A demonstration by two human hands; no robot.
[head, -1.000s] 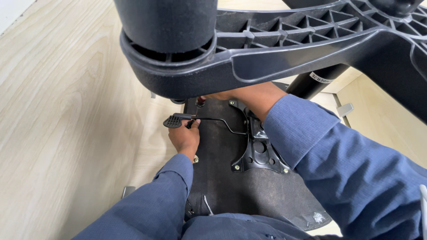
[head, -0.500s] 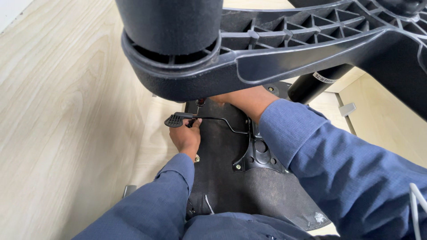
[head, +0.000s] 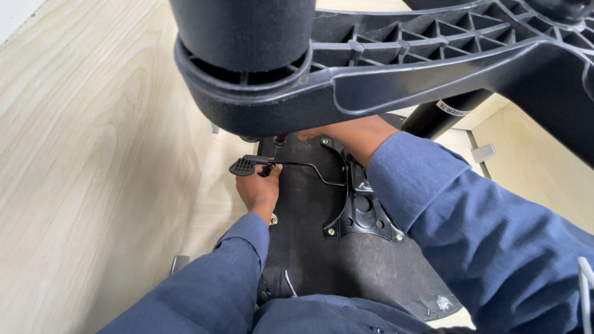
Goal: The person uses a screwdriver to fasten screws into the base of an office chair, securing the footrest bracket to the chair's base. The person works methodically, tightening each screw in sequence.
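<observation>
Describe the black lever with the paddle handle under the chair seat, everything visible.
The lever is a thin black metal rod with a flat, ribbed black paddle grip at its left end. It lies roughly level across the underside of the seat, kinks downward near the middle, and runs into the black mechanism plate bolted there. The left hand touches the rod just right of the paddle. The right hand is above it, not visibly touching it.
</observation>
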